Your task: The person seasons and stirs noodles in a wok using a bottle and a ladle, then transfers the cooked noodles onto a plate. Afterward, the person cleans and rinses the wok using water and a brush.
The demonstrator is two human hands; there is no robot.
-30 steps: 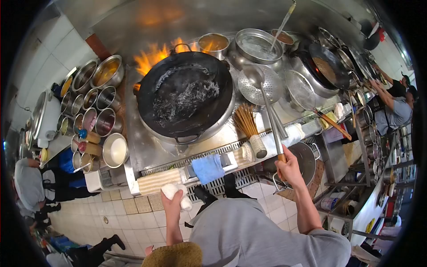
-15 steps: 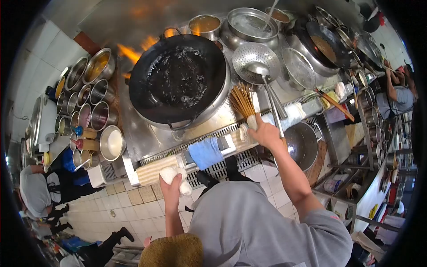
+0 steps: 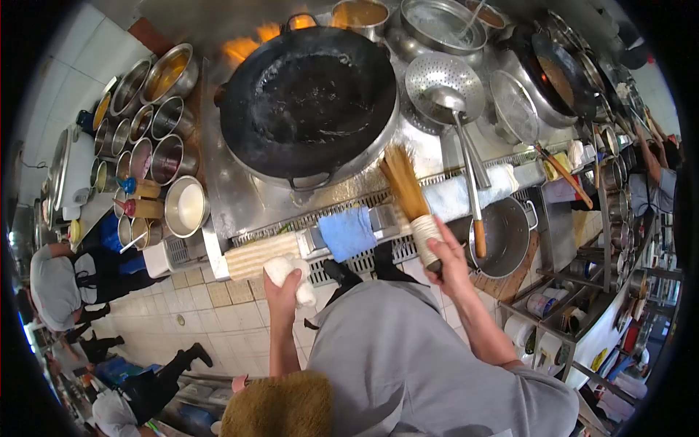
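Wok [image 3: 306, 102]: black. Flames [image 3: 269, 33]: orange. Towel [image 3: 262, 256]: striped, cream and tan. Cloth [image 3: 348, 233]: plain blue. Brush [image 3: 416, 207]: golden-brown bristles [image 3: 402, 178], off-white binding [image 3: 426, 237]. Wad [image 3: 290, 282]: white. Ladle [image 3: 448, 100]: silver, grip [image 3: 479, 239] orange-brown. Caps: one blue [image 3: 129, 185], one red [image 3: 129, 208]. Shirt [image 3: 429, 357]: grey. Floor [image 3: 240, 335]: white tiles, some tan.

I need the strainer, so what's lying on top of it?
A ladle rests on the strainer, its bowl over some of the holes. The patch beneath is covered and can't be seen.
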